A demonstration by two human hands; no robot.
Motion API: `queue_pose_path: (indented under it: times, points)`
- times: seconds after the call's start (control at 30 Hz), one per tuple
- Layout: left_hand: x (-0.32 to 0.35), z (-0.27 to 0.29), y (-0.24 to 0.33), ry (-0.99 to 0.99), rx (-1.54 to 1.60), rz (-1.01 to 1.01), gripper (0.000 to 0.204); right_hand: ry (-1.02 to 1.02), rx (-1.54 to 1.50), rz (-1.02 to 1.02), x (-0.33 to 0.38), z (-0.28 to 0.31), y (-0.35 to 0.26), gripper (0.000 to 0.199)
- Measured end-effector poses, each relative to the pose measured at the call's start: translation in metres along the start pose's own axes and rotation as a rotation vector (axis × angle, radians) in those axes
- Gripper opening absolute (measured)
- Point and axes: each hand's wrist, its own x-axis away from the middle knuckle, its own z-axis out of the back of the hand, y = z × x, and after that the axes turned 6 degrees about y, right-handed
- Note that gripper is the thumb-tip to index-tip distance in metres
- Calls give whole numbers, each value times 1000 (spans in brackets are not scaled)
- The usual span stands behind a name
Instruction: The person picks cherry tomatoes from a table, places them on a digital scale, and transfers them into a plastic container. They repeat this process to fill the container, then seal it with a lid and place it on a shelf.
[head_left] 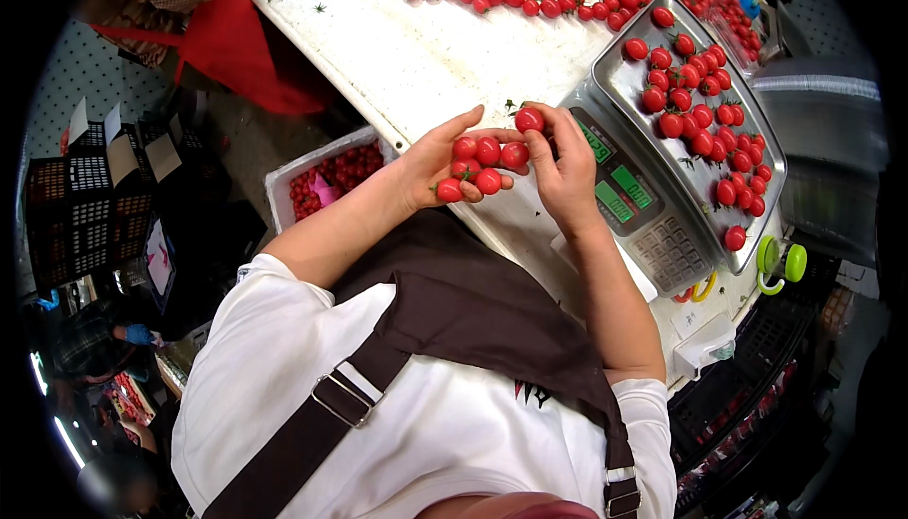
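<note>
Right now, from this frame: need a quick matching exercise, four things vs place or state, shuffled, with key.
Column one:
1. Bare left hand
2. Bare right hand
3. Shiny silver metal tray
4. White rectangular box

Column two:
a. On a grey digital scale
b. Pinching a single round red tomato
c. Off the white table, by its edge
d. Cupping several small red tomatoes

Pairs: 1-d, 2-b, 3-a, 4-c

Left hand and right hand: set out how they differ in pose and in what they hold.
The left hand lies open, palm up; the right hand is curled, thumb and fingers drawn together.
The left hand cradles several tomatoes; the right hand pinches a single tomato.
Both are bare and hold red fruit.
</note>
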Motion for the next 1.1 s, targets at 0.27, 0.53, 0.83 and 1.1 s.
queue_pose_path:
  times: [0.27, 0.53, 0.83, 1.1]
  points:
    - [1, 17, 6, 2, 313, -225, 54, -132, -807, -630, -5, 13, -2, 34]
    - [-2, -23, 47, 60, -52, -446, 43, -170, -514, -527, -1, 11, -6, 26]
    - [-88, -174, 57, 86, -1175, -1033, 29, -315, -379, -503, -4, 11, -7, 27]
    - [-186, -200, 50, -15, -1798, -1641, 30, -335, -352, -469, -7, 12, -1, 29]
